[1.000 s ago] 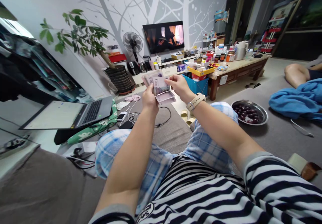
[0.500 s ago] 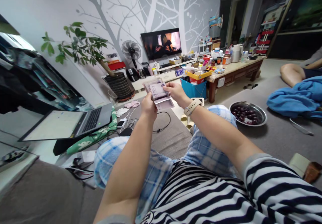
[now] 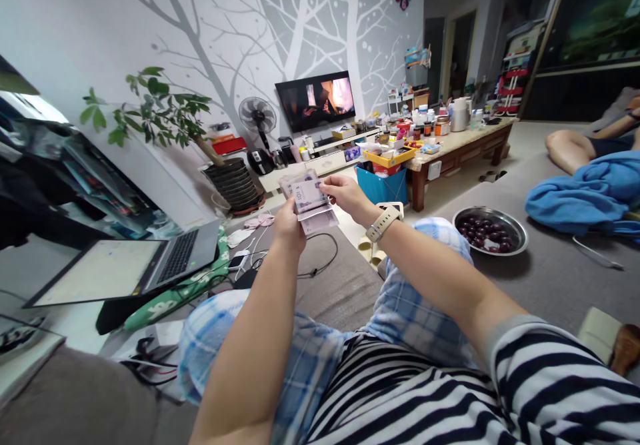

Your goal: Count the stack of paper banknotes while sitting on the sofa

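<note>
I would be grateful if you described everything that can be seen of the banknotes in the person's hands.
The banknotes form a loose sheaf of thin, paper-like sheets, pale purple and whitish, with printing too small to read. Their edges are spread unevenly, and a lower portion angles away beneath the upper one; how many there are cannot be told. They are held up in front of the person, the left hand gripping their left side and the right hand pinching near the upper right edge.

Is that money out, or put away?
Out: the left hand holds the banknotes in plain sight, and the right hand pinches them near one edge.
</note>
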Demonstrator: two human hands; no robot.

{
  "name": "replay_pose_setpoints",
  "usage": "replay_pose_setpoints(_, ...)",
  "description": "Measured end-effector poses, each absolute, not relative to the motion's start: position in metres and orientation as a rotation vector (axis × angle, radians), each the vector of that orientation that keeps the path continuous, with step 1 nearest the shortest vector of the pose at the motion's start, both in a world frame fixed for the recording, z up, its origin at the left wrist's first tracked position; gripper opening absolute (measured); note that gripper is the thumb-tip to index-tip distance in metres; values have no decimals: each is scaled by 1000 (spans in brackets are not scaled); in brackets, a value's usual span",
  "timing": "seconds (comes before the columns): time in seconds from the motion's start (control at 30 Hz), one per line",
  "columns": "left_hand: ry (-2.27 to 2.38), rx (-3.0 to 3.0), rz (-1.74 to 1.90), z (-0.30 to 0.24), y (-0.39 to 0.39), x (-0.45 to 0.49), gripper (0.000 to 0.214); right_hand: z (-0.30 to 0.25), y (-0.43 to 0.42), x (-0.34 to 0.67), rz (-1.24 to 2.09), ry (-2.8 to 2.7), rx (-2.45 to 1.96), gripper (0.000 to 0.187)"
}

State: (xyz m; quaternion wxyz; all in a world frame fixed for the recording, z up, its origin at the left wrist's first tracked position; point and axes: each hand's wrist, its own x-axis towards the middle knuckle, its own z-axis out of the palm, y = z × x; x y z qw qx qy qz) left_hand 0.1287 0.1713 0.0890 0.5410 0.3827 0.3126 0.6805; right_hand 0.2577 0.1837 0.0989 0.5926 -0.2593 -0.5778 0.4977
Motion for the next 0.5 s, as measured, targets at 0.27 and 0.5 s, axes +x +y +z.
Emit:
replay_pose_setpoints(0.27, 762, 924, 1625, 91, 168, 130, 29, 101, 180, 258, 1230, -1360, -569, 16)
replay_pose_setpoints(0.5, 754, 887, 1626, 92, 168, 128, 28, 99, 185, 255, 1269, -1368, -501, 21)
